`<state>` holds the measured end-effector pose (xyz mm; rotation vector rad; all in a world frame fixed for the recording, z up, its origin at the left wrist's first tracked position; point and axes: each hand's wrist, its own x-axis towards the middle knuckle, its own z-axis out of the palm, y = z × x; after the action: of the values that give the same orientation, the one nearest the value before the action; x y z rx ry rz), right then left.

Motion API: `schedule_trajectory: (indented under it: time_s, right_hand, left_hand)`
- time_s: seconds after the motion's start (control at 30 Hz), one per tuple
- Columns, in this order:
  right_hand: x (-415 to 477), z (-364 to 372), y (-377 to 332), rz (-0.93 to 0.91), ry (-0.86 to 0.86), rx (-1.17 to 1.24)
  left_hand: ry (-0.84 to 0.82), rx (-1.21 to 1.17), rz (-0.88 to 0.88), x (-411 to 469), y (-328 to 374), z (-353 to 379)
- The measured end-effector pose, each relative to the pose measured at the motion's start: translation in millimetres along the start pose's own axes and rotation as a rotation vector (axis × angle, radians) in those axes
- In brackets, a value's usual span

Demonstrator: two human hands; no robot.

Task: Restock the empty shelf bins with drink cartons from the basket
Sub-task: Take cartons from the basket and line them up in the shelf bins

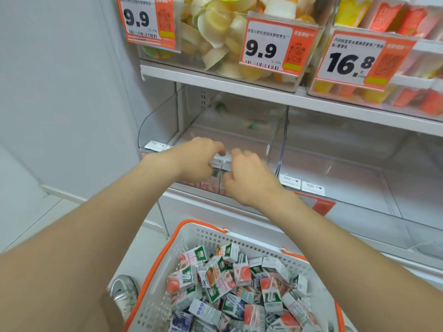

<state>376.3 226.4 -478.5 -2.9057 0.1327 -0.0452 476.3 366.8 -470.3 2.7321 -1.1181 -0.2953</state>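
Observation:
A clear shelf bin (157,121) at the left of the lower shelf holds a few drink cartons (214,179) standing at its front. My left hand (196,159) reaches into it, fingers curled down over a carton's top. Right beside it, my right hand (250,182) pinches the neighbouring carton between thumb and curled fingers. The hands hide most of these cartons. Below, a white basket (211,237) with an orange rim is piled with several small drink cartons (230,283) lying at all angles. The clear bin (354,180) to the right has nothing in it.
The upper shelf (215,83) carries clear bins of jelly cups (215,32) and orange packets (407,17), with price tags 9.9 (268,47) and 16.8 (352,61) hanging over the front. A white wall (60,92) stands at the left. A shoe (124,291) rests by the basket.

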Motion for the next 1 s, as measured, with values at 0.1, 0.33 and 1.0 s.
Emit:
schedule_trajectory:
  time_s: [0.1,0.33,1.0]
  right_hand:
    - [-32.4,-13.9,-1.6,-0.082,0.192,-0.067]
    - [-109.5,-0.3,20.7,-0.2,-0.569,-0.228]
    - [-133.7,125.7,76.8,-0.179,-0.89,-0.197]
  left_hand:
    - [0.162,-0.087,0.09,-12.8,14.1,9.7]
    - [-0.078,-0.085,0.184,-50.6,66.4,56.4]
    - [-0.408,0.365,-0.137,-72.2,41.1,293.4]
